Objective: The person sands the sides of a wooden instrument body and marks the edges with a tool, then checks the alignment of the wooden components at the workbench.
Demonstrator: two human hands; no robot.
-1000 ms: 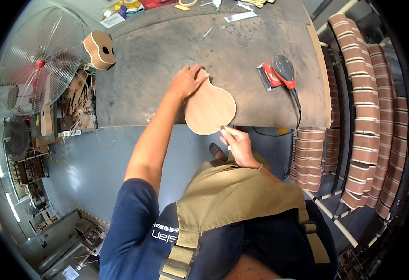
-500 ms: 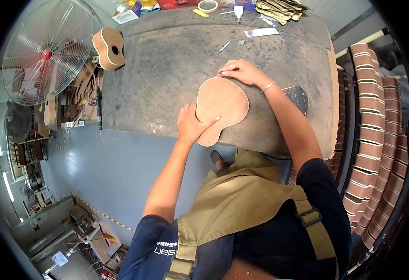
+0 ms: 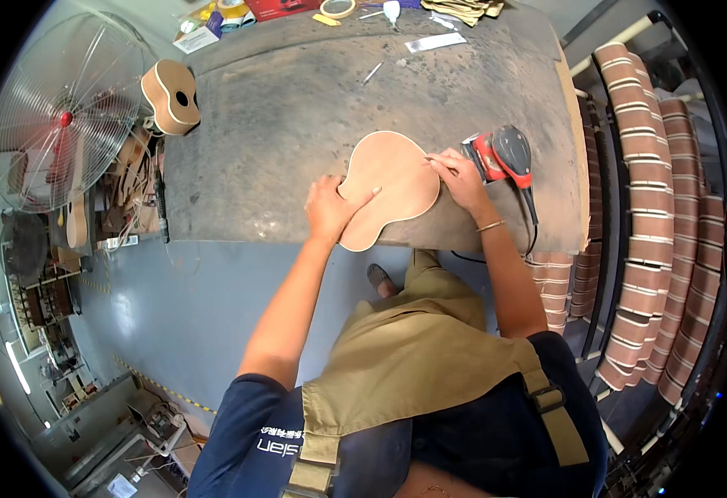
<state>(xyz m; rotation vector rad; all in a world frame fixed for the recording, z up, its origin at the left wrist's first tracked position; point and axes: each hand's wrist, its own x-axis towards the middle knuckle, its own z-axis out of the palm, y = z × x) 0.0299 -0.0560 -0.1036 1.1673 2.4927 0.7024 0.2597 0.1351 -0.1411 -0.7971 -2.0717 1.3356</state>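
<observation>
A flat, guitar-body-shaped wooden panel [image 3: 390,184] lies on the dark workbench [image 3: 297,116], its narrow end overhanging the near edge. My left hand [image 3: 330,207] rests flat on the panel's left side, fingers spread. My right hand [image 3: 459,178] touches the panel's right edge with fingers curled; what it pinches I cannot make out. A red and black electric sander [image 3: 500,156] sits on the bench just right of my right hand.
A small finished guitar body [image 3: 172,95] with a sound hole stands at the bench's far left corner. Tape rolls, boxes and small tools [image 3: 338,10] line the far edge. A big fan [image 3: 64,116] stands left. Stacks of bent wooden sides [image 3: 654,207] fill the right.
The panel has been laid further right on the bench beside the sander. My right hand moved from the panel's top edge to its right edge; my left hand stayed on its left side.
</observation>
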